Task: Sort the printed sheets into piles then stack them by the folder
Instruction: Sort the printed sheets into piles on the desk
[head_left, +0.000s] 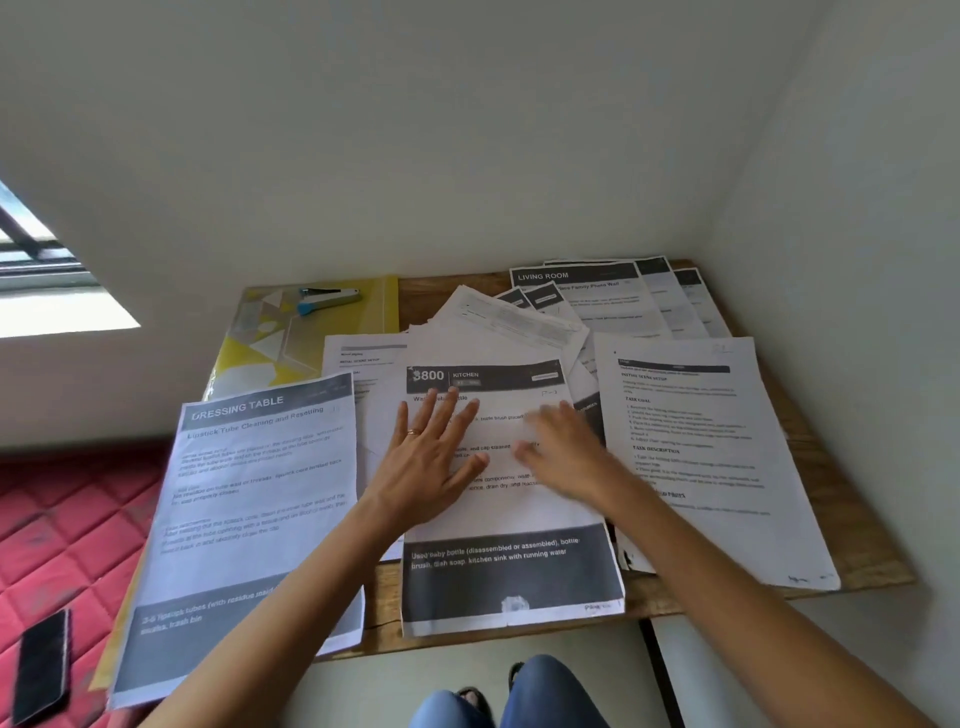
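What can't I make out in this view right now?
Head view only.
- right hand: motion-blurred, contact with the KITCHEN sheet unclear.
- lower sheets: headings covered by the KITCHEN sheet.
- rear sheets: titles overlapped by the LIVING ROOM sheet.
- folder: near part hidden under the DRESSING TABLE sheet.

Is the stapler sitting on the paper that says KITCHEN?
No, the stapler lies on the yellow folder at the back left of the table, apart from the KITCHEN sheet.
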